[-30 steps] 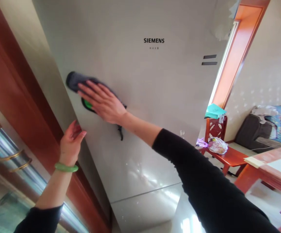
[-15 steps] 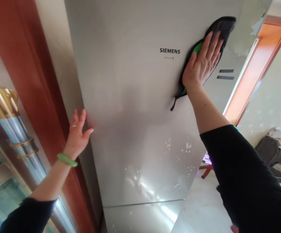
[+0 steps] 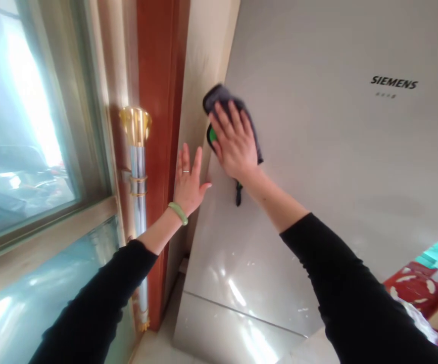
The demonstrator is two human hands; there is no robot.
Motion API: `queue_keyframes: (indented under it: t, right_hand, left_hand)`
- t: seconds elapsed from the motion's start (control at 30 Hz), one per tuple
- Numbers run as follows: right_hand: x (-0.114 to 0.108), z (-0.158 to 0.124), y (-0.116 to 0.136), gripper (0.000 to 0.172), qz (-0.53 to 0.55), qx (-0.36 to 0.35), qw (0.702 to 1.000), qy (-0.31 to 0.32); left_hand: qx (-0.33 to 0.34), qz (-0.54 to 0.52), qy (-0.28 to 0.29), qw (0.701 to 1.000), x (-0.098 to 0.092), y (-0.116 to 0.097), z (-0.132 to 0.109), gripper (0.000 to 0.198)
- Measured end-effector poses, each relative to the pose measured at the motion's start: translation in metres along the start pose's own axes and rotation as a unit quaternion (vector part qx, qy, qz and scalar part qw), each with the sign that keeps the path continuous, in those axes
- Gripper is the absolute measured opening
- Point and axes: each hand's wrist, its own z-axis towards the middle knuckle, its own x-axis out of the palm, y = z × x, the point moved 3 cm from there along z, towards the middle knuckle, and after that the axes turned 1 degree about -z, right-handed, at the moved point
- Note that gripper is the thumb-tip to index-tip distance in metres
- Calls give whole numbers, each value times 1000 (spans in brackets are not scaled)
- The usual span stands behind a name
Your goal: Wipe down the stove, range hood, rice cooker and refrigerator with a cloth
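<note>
Head view: the right hand (image 3: 234,141) lies flat, fingers spread, pressing a limp, soft grey cloth (image 3: 222,97) onto the slick Siemens fridge door (image 3: 317,151); the open left hand (image 3: 188,184) hangs just beside the door's edge

The fridge door (image 3: 328,167) is smooth, shiny metal. The cloth (image 3: 219,96) is dark, soft and a bit fuzzy. The door frame (image 3: 161,101) is glossy red wood. The pole (image 3: 138,172) is shiny metal, and the window (image 3: 25,126) is smooth glass.

Bright window (image 3: 25,101) daylight, glare on the fridge door (image 3: 237,298), bowed wide-angle edges
</note>
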Motion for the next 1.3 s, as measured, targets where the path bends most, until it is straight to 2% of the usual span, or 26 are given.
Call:
queue_keyframes:
  t: [0.07,0.13,0.2,0.27,0.33,0.43,0.53,0.6,0.67,0.8,0.9,1.0,1.13,1.23,1.3]
  right_hand:
    - [21,-33,21,64,44,-25,997,50]
    - [33,-57,32,64,73,-48,990,108]
    - [35,-65,29,63,92,-72,981,157]
    - [24,-54,15,65,97,-92,975,176]
    - [6,-30,-7,68,76,-92,982,148]
    - [-17,4,-32,68,-2,-53,997,50]
    - [-14,8,-26,67,-41,-9,999,-13]
    - [3,-7,-8,65,-20,8,1000,-2]
    - [24,-31,14,63,23,30,999,32]
    - [52,-77,45,64,96,83,989,78]
    - [62,-100,58,62,116,87,983,111]
    - [68,-111,64,54,132,86,978,135]
    - [77,-108,62,60,179,40,972,147]
    - [77,-101,47,56,172,20,975,142]
    - [67,-99,30,51,143,9,983,117]
  left_hand:
    - [0,1,-11,1000,-4,-4,1,115]
    - [7,-5,0,1000,-7,-8,1,115]
    - [23,-15,40,999,-12,-12,1,113]
    - [42,-25,83,995,-21,-16,3,111]
    - [59,-38,99,993,-37,-20,10,108]
    - [68,-62,88,992,-63,-27,32,95]
    - [66,-72,85,992,-69,-38,56,83]
    - [84,-70,96,989,-56,-45,62,77]
    - [106,-62,110,986,-32,-50,55,74]
    - [103,-54,96,988,15,-45,12,76]
    - [98,-48,78,991,33,-35,-22,83]
    - [98,-37,58,993,39,-26,-41,78]
    - [73,-41,25,996,45,-21,-42,77]
    - [76,-37,11,996,51,-25,-29,83]
    - [96,-39,9,995,56,-35,-13,86]
